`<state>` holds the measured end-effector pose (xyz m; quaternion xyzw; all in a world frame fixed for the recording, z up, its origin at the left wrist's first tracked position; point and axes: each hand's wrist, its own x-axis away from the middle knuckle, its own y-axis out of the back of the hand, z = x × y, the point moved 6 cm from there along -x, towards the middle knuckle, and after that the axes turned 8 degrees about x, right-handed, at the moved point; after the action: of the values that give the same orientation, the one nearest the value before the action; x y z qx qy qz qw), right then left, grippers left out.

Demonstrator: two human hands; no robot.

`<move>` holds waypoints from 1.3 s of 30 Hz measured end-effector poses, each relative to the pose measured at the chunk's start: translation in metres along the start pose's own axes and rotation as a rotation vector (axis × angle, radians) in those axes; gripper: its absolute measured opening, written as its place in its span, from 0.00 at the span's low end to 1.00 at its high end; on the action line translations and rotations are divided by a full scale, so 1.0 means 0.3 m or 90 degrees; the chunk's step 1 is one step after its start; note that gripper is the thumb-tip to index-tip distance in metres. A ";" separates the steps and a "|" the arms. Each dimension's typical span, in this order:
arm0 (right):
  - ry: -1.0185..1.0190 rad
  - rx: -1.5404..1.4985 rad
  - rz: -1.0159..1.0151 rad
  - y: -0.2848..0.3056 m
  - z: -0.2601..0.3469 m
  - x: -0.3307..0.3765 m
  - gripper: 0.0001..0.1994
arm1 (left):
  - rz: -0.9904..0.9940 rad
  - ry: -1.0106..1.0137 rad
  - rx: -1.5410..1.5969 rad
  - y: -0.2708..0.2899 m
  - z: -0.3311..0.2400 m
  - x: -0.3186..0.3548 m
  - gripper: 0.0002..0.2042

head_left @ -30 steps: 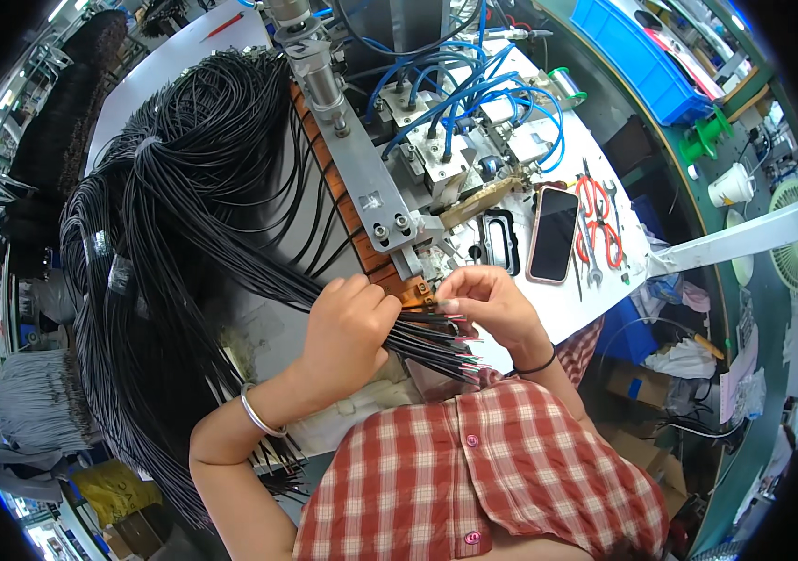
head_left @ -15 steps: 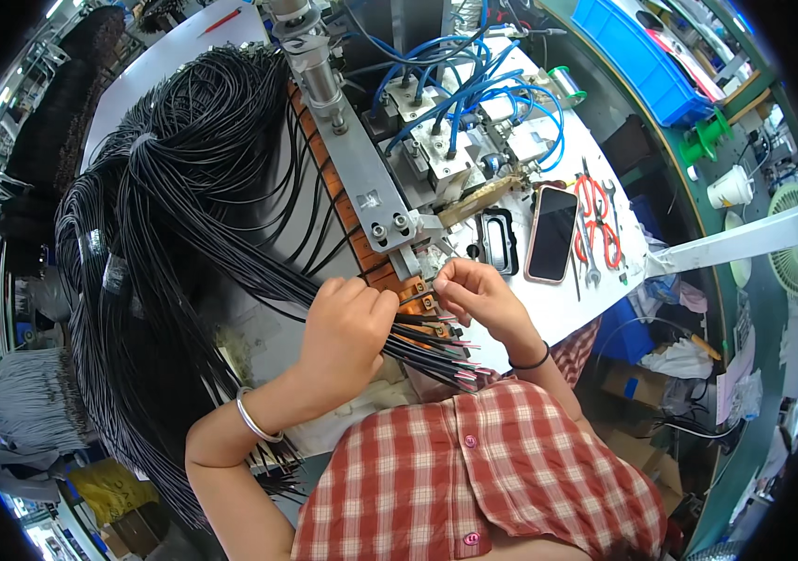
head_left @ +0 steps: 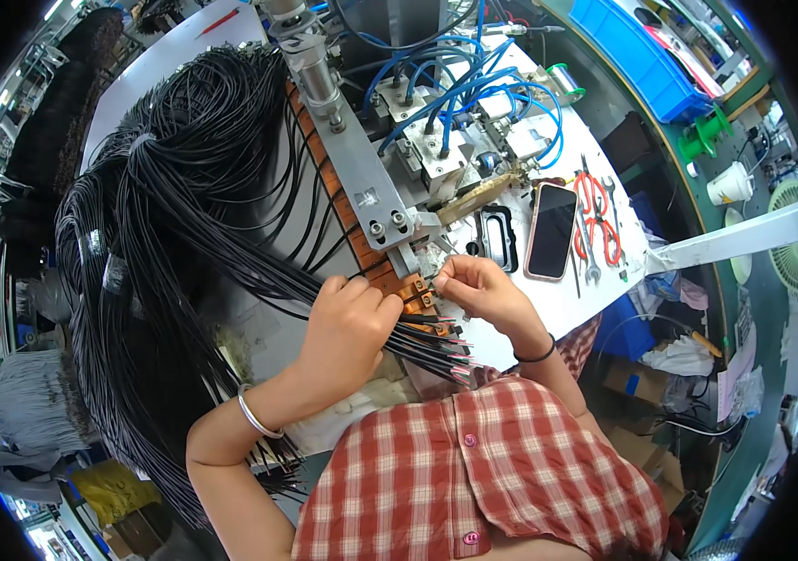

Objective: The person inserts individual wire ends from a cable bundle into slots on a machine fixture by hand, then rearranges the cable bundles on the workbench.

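The left hand [head_left: 348,323] is curled closed around a bunch of black wires [head_left: 254,257], whose thin pink and white ends come out at its right side, near the plaid shirt [head_left: 502,458]. The thumb and forefinger of the right hand [head_left: 481,292] are pressed together by the near end of the brown block [head_left: 357,245] — what is between them is too small to tell.

On the left the room is tight, because the wires cover much of the table [head_left: 532,301]. Just beyond both hands stands the metal bar [head_left: 362,182] of the machine, and this limits moving to the far side. To the right of the right hand lies a bare strip of white table, until the phone [head_left: 551,234] and the scissors [head_left: 613,251]. The right edge of the table runs near the right wrist.

As for writing, a yellow bag [head_left: 111,491] at near left bears print — too blurred to read. The screen of the phone is dark.
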<state>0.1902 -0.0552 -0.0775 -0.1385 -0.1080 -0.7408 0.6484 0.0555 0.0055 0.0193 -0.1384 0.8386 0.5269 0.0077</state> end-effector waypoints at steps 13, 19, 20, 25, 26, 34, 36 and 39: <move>0.164 -0.071 -0.134 -0.015 0.064 0.048 0.05 | -0.065 -0.009 0.006 0.027 0.000 0.000 0.14; 0.096 -0.027 -0.184 -0.001 0.050 0.047 0.04 | -0.020 0.015 0.013 0.025 -0.006 -0.005 0.17; 0.106 -0.070 -0.173 -0.003 0.051 0.048 0.04 | -0.031 0.017 0.011 0.028 -0.004 -0.006 0.17; 0.084 -0.201 -0.044 -0.019 0.058 0.050 0.03 | -0.060 0.011 0.024 0.032 0.005 -0.010 0.15; 0.064 -0.222 0.009 -0.033 0.057 0.049 0.04 | -0.064 0.006 0.031 0.031 0.007 -0.011 0.15; 0.112 -0.153 -0.054 -0.002 0.037 0.042 0.03 | -0.043 -0.026 0.017 -0.010 0.000 -0.006 0.13; 0.116 -0.121 -0.073 0.006 0.023 0.037 0.03 | -0.049 -0.040 0.004 -0.012 -0.001 -0.010 0.13; 0.124 -0.057 -0.110 0.012 0.008 0.027 0.04 | -0.060 -0.068 -0.023 -0.010 -0.006 -0.010 0.13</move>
<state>0.1930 -0.0624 -0.0726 -0.0848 -0.0232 -0.8081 0.5825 0.0594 0.0033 0.0179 -0.1491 0.8199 0.5477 0.0747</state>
